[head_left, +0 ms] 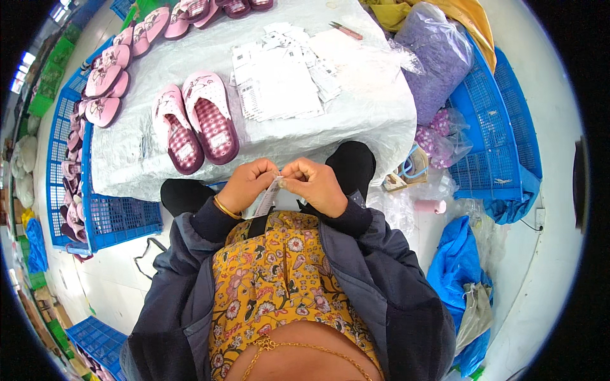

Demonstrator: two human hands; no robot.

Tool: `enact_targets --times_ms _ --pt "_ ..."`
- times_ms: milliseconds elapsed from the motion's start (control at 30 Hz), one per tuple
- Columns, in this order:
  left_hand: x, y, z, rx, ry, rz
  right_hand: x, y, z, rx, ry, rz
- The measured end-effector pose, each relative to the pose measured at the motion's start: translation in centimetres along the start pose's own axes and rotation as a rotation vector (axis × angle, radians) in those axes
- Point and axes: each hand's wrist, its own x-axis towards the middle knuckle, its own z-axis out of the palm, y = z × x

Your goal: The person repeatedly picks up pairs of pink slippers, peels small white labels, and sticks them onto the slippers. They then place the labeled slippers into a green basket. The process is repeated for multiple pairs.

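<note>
My left hand (246, 184) and my right hand (318, 184) meet just above my lap, both pinching a small white paper tag (267, 200) between thumb and fingers. A gold bangle sits on my left wrist. In front of my hands, on a table covered in white sheeting (356, 120), lies a pair of pink slippers (197, 127) with maroon insoles. A spread of white paper tags (279, 79) lies to the right of the slippers.
More pink slippers (114, 70) line the table's far left edge. Blue plastic crates (101, 216) hold slippers on the left. Blue crates (495, 133) and a purple-filled plastic bag (438, 57) stand at right. Scissors (346, 30) lie at the table's far side.
</note>
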Motion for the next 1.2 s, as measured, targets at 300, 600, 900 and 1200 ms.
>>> enact_targets --times_ms 300,600,900,1200 --pt "1.7 3.8 0.5 0.378 0.123 0.272 1.1 -0.6 -2.1 -0.239 0.098 -0.342" --pt "12.2 7.1 -3.8 0.68 0.341 0.429 1.4 1.0 -3.2 -0.076 0.157 -0.207" --pt "22.7 6.1 -9.1 1.067 0.189 0.145 1.0 1.4 -4.3 -0.092 0.174 -0.284" --pt "22.5 7.7 -12.0 0.813 0.222 0.103 1.3 1.6 -3.9 -0.081 0.22 -0.353"
